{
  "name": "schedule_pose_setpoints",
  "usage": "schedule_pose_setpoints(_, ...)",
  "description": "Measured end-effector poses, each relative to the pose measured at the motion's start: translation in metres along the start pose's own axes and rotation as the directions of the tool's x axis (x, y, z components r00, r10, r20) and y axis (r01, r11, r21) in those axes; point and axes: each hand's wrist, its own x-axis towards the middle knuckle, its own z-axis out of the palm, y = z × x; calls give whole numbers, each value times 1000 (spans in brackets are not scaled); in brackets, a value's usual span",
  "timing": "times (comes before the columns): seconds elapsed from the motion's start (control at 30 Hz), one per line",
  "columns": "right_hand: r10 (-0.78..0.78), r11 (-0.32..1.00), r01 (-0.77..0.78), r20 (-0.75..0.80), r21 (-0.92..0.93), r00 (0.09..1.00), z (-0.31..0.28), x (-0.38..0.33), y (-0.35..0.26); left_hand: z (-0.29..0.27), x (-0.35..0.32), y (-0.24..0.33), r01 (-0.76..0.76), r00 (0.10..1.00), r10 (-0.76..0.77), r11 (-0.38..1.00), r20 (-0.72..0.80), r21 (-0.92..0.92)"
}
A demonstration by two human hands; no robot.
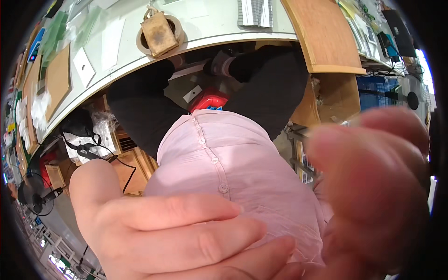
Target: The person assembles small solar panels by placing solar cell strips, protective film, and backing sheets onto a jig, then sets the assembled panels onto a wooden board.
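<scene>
My left hand (186, 233) is spread in front of my pink buttoned shirt (242, 154). Its fingers lie stretched out side by side, with the thumb apart, and it holds nothing that I can see. Very close to the camera, my right hand (373, 186) fills the right side. Its fingers look bent but are badly blurred, so whether anything is between them cannot be made out. Both hands are away from the worktable (205, 23). Between my dark trouser legs (270, 79) shows a red object (210, 99), partly covered by the shirt.
On the table a scuffed brown block (159, 35) leans on a round beige ring. Grey-white strips (255, 13), a wooden board (322, 35), brown cardboard (58, 84) and a white card (84, 67) lie along it. A blue crate (378, 91) stands right; a black cable (133, 175) hangs left.
</scene>
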Motion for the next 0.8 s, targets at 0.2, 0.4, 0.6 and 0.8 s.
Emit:
schedule_pose_setpoints(0.2, -84, 994, 91, 110, -60, 990, 22, 13, 14, -22, -15, 6, 19, 1000, -17, 994, -21, 107)
schedule_pose_setpoints(0.4, -133, 982, 154, 174, -114, 976, 42, 14, 26, -37, -26, 6, 74, 997, -76, 978, 1, 196)
schedule_pose_setpoints(0.6, -223, 912, 292, 249, -287, 942, 37, 33, 37, -56, -6, -15, -21, 997, 1, 967, 77, 254)
schedule_pose_setpoints(0.8, -249, 847, 399, 400, -351, 882, 26, 56, 46, -63, 3, -18, -19, 999, 6, 956, 46, 294)
